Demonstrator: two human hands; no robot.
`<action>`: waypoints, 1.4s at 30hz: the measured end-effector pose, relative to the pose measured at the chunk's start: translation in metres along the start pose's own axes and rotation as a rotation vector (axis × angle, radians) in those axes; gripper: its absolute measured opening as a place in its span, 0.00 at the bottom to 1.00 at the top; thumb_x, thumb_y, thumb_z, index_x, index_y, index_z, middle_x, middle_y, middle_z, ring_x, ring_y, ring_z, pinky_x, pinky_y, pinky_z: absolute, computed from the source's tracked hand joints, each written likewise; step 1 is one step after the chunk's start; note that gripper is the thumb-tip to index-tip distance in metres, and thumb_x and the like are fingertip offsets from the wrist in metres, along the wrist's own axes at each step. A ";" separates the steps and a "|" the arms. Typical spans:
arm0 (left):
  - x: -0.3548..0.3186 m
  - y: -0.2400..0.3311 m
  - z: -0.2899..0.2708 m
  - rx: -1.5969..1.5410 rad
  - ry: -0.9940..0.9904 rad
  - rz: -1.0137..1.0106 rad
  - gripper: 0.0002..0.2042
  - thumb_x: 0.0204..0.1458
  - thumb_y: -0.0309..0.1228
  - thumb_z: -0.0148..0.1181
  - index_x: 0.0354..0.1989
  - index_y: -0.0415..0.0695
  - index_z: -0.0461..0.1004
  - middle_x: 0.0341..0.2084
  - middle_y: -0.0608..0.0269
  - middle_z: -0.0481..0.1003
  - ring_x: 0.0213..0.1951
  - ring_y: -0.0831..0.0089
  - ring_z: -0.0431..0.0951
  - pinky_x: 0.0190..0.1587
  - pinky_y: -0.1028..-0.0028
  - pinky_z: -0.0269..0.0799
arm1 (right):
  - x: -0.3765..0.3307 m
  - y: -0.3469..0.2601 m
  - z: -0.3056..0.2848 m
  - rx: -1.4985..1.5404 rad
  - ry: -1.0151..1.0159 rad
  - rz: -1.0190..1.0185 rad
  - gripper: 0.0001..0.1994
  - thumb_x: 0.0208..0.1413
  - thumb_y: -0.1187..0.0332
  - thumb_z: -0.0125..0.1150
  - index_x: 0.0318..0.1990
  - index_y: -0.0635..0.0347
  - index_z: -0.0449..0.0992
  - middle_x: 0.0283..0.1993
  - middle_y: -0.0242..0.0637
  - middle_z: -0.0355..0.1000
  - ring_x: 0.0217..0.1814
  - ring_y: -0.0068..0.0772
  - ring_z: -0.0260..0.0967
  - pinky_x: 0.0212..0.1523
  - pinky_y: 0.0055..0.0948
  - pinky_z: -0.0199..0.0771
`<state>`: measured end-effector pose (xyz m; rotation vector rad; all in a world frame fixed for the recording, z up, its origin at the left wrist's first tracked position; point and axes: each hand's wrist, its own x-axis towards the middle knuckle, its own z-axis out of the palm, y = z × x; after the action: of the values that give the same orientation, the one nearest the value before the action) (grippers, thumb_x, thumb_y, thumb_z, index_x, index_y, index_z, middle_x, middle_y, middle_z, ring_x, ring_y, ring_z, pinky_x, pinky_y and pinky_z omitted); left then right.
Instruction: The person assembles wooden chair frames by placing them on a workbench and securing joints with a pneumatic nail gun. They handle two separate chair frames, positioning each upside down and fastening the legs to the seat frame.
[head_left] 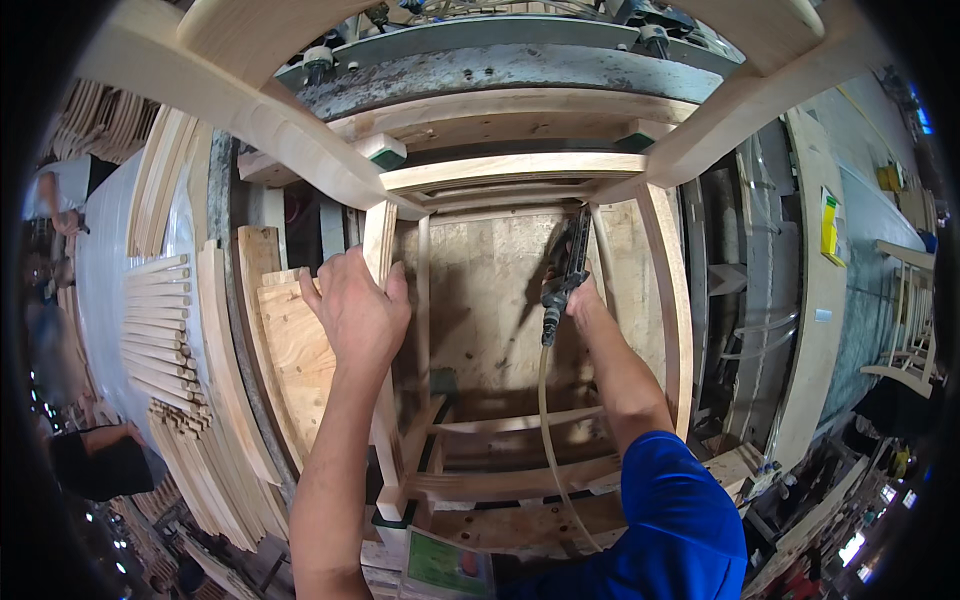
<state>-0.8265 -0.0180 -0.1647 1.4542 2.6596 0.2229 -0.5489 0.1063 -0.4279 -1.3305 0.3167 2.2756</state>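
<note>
Chair frame (520, 170) of pale unfinished wood fills mid-view, clamped in a grey metal jig (500, 65), legs and rails running away from the camera. Left hand (355, 310) wraps closed around an upright slat (380, 240) of the frame, fingers over its top part, thumb on the right side. Right hand (578, 297) grips a dark pneumatic nail gun (565, 270), fist closed on the handle, nose pointed up toward the front rail (510, 170); an air hose (545, 420) drops from the tool past the blue sleeve (670, 520). Behind the frame sits a plywood panel (490, 300). Left of the left hand, stacks of curved wooden slats (160, 320) lie fanned out on the counter (100, 260). Far right, a finished chair (910, 320) stands near a green-and-yellow sheet (829, 225).
</note>
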 end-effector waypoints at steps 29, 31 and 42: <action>0.001 -0.009 0.007 0.009 -0.028 -0.001 0.21 0.56 0.39 0.64 0.50 0.34 0.74 0.40 0.47 0.77 0.56 0.51 0.72 0.71 0.41 0.47 | -0.017 0.171 0.057 -2.445 -0.593 -0.127 0.25 0.64 0.46 0.59 0.43 0.63 0.85 0.45 0.55 0.81 0.53 0.56 0.79 0.57 0.46 0.77; 0.000 -0.011 0.009 0.002 -0.017 0.007 0.21 0.56 0.39 0.64 0.50 0.34 0.74 0.40 0.48 0.77 0.56 0.50 0.72 0.71 0.40 0.47 | -0.017 0.171 0.059 -2.475 -0.633 -0.154 0.26 0.61 0.43 0.60 0.43 0.61 0.85 0.44 0.54 0.81 0.53 0.56 0.79 0.57 0.46 0.77; -0.002 -0.015 0.013 0.024 0.060 0.050 0.23 0.57 0.41 0.63 0.52 0.34 0.74 0.44 0.47 0.78 0.56 0.50 0.73 0.70 0.39 0.48 | -0.023 0.173 0.075 -2.518 -0.629 -0.210 0.25 0.58 0.45 0.64 0.39 0.63 0.85 0.43 0.51 0.82 0.52 0.51 0.79 0.56 0.44 0.78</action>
<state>-0.8357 -0.0267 -0.1799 1.5461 2.6842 0.2435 -0.6851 -0.0161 -0.3779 -0.6634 -3.2914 1.6618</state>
